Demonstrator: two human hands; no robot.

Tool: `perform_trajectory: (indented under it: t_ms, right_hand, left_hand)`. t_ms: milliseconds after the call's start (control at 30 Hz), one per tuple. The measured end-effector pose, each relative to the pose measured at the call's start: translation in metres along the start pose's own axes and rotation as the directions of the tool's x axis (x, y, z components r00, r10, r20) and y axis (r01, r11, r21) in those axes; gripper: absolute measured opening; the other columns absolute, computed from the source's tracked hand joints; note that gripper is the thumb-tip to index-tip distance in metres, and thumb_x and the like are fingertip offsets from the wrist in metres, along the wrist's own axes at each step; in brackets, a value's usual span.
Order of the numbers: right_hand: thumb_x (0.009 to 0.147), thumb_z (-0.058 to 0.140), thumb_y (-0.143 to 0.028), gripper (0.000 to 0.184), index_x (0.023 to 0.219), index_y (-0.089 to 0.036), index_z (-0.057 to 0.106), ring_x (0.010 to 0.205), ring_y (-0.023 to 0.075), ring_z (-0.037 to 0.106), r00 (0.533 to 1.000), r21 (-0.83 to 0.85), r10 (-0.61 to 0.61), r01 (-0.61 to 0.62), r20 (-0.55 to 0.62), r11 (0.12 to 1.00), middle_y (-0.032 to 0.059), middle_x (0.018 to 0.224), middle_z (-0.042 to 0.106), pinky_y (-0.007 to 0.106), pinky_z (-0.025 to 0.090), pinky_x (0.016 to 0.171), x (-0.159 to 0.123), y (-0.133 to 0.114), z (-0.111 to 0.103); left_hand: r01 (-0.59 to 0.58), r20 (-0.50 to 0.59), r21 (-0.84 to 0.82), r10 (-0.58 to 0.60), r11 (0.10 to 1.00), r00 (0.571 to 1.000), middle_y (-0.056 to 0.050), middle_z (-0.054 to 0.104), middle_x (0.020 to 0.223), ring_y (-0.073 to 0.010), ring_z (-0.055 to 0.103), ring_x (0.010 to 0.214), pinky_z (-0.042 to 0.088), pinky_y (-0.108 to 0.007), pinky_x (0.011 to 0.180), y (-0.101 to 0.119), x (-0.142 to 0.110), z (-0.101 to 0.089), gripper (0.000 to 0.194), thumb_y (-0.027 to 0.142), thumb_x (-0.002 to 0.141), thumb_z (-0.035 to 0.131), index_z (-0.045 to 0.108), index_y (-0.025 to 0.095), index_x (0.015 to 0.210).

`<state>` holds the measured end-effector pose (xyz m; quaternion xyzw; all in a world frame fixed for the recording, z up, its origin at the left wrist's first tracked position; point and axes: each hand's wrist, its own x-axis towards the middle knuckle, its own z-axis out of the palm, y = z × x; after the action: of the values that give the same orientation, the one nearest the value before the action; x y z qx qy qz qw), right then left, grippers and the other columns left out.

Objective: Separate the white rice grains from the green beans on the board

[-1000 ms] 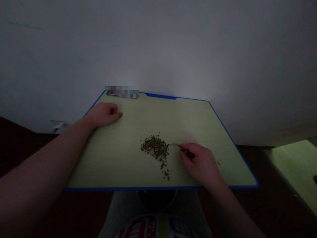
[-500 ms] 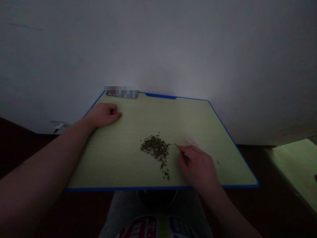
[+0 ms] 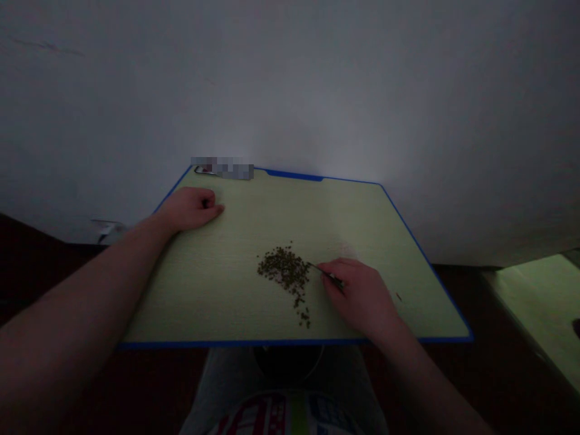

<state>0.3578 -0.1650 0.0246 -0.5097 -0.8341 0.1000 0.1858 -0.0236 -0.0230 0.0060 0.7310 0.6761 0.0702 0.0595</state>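
My left hand (image 3: 193, 207) rests in a loose fist at the left side of the pale, wood-grained table (image 3: 272, 211), its thumb pointing right. I see nothing held in its curled fingers. Between my two hands lies a spread of small greenish-brown seeds (image 3: 283, 266), with a thin trail running toward the front edge. My right hand (image 3: 356, 293) pinches slim, pointed tweezers (image 3: 333, 278). Their tip touches or hovers at the right border of the seeds; I cannot tell which.
Blue trim (image 3: 294, 343) edges the table. A flat, blurred-out object (image 3: 224, 169) lies at the back left corner, and a tiny brown sliver (image 3: 399, 296) at the right. A dark round container (image 3: 287, 365) sits below the front edge. A wall (image 3: 290, 84) stands behind.
My right hand has moved slightly left and up, bringing the tweezers' tip to the seeds' right border. My left hand stays in place.
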Motion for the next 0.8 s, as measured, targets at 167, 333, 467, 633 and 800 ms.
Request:
perform_trajectory:
  t_ms: [167,333,467,633,800]
  right_hand:
    - [0.097,0.055,-0.014,0.029,0.106,-0.017,0.082,0.085,0.0237,0.077,0.996,-0.007,-0.051,0.05,-0.068,0.999,0.0076,0.095,0.082,0.037,0.061,0.079,-0.019,0.001,0.001]
    - [0.097,0.053,-0.013,0.033,0.113,-0.017,0.081,0.088,0.0252,0.076,0.994,-0.163,-0.08,0.066,-0.08,0.985,0.0095,0.1,0.082,0.038,0.061,0.081,-0.015,-0.003,0.015]
    - [0.095,0.054,-0.012,0.033,0.116,-0.017,0.08,0.087,0.0255,0.075,0.997,-0.284,0.039,-0.055,-0.065,0.957,0.0113,0.102,0.081,0.038,0.061,0.079,-0.008,-0.002,0.016]
    - [0.098,0.054,-0.015,0.031,0.112,-0.019,0.082,0.091,0.0239,0.076,0.997,-0.158,-0.019,0.007,-0.077,0.987,0.009,0.101,0.082,0.037,0.06,0.085,-0.004,0.003,0.004]
    - [0.094,0.056,-0.011,0.03,0.107,-0.019,0.082,0.091,0.0231,0.076,0.996,-0.007,-0.091,0.091,-0.018,0.996,0.0072,0.099,0.083,0.037,0.061,0.085,-0.003,0.001,0.002]
  left_hand:
    - [0.001,-0.001,-0.008,-0.001,1.0,1.0,-0.003,0.054,0.064,-0.0201,0.052,0.067,0.036,-0.032,0.066,-0.001,0.001,0.002,0.039,0.058,0.079,0.046,0.058,0.021,0.075]
    - [-0.008,-0.022,-0.014,0.008,1.0,1.0,-0.003,0.053,0.062,-0.0189,0.051,0.063,0.036,-0.031,0.063,0.0,-0.001,0.0,0.038,0.059,0.078,0.046,0.053,0.022,0.071]
    - [0.001,-0.013,-0.005,-0.001,1.0,1.0,-0.003,0.054,0.062,-0.019,0.051,0.063,0.036,-0.031,0.063,0.002,-0.002,-0.002,0.038,0.059,0.078,0.045,0.055,0.022,0.072]
    - [-0.01,-0.012,-0.01,0.01,1.0,1.0,-0.004,0.057,0.064,-0.0206,0.053,0.066,0.037,-0.032,0.065,0.001,-0.002,-0.002,0.04,0.059,0.079,0.046,0.061,0.022,0.075]
    - [-0.019,-0.016,-0.015,0.019,1.0,1.0,-0.004,0.058,0.064,-0.0208,0.055,0.068,0.037,-0.032,0.064,-0.001,-0.001,-0.001,0.039,0.059,0.079,0.047,0.059,0.022,0.073]
